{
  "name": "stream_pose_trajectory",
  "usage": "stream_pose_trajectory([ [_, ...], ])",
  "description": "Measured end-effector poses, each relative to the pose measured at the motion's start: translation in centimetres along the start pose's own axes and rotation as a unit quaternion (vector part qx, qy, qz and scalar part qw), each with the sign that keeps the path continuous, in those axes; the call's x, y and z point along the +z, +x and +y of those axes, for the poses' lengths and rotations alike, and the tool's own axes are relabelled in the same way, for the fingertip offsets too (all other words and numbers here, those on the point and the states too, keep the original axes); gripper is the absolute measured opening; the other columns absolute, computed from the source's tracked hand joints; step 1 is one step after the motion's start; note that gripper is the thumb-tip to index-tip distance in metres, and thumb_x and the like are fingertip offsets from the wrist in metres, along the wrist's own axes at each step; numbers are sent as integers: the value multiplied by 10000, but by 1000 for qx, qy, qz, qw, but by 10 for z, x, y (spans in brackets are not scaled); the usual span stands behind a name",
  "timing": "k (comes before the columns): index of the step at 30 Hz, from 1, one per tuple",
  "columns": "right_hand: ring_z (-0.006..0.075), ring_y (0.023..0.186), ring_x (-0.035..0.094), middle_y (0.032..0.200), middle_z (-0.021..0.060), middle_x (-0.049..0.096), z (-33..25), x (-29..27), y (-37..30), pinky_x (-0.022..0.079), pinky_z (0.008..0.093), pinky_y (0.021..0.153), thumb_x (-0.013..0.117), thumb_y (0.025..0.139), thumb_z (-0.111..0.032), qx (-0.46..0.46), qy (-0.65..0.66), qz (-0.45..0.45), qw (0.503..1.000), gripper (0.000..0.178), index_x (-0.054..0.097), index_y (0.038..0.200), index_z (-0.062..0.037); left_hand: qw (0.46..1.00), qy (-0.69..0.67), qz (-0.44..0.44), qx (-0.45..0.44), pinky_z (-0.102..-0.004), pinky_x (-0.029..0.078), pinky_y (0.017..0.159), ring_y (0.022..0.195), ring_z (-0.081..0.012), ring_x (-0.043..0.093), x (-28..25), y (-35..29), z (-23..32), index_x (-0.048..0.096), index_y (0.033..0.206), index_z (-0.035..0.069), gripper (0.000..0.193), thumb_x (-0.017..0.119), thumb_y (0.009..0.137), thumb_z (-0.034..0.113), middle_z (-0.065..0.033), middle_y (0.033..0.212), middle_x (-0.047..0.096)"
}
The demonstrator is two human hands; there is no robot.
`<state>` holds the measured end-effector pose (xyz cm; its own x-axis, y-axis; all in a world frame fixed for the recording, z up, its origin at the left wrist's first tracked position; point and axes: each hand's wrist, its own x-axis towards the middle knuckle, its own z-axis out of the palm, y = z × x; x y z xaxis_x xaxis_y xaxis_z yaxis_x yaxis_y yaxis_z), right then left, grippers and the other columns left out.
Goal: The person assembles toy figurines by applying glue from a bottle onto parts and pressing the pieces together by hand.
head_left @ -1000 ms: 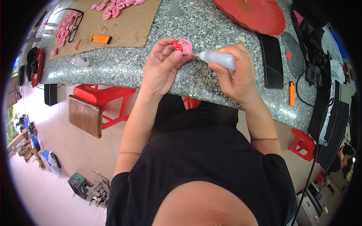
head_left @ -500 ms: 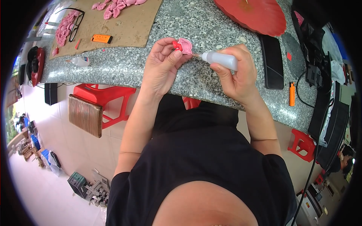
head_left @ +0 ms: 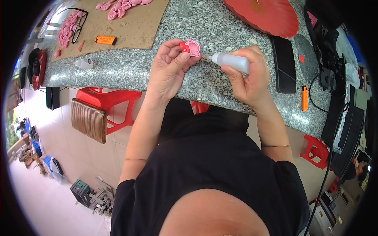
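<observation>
Between the thumb and fingers of my left hand (head_left: 170,65) is a small pink molded piece (head_left: 193,47) with a raised rim, and a red part (head_left: 184,47) shows at its left side. My right hand (head_left: 252,74) is wrapped round a translucent squeeze bottle (head_left: 232,62) lying nearly level. Its thin nozzle points left, toward the pink piece and my left fingertips. From this angle I cannot tell whether the tip touches anything. Both hands are above the near part of the speckled stone table (head_left: 197,84).
Pink pieces (head_left: 118,8) and an orange lighter (head_left: 106,40) lie on cardboard (head_left: 134,33) at the left, with glasses (head_left: 80,25). A second small bottle (head_left: 83,63) lies near it. A red scalloped tray (head_left: 271,17), a black phone-like slab (head_left: 284,65) and another orange lighter (head_left: 304,98) are on the right.
My right hand and the squeeze bottle have shifted very slightly to the right. My left hand and the pink piece are almost unmoved.
</observation>
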<state>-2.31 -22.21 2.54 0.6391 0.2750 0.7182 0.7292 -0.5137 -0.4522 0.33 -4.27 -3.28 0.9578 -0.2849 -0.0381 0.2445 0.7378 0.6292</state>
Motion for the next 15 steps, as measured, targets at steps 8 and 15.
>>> stream_pose_trajectory([
  [8,222,631,500,810,77,557,-1,-1,0,420,300,495,678,725,-108,20,6,0,1000,308,471,937,-23,1000,-5,-7,-3,-341,484,830,901,-195,574,0,0,0,447,1049,31,278,564,801,-21,-97,996,567],
  [15,218,636,500,804,71,557,-1,1,-1,425,300,502,676,729,-110,26,23,1,999,306,471,941,-26,1000,-10,-4,-2,-339,483,828,898,-193,574,0,0,0,443,1052,35,287,566,799,-23,-97,991,567],
])
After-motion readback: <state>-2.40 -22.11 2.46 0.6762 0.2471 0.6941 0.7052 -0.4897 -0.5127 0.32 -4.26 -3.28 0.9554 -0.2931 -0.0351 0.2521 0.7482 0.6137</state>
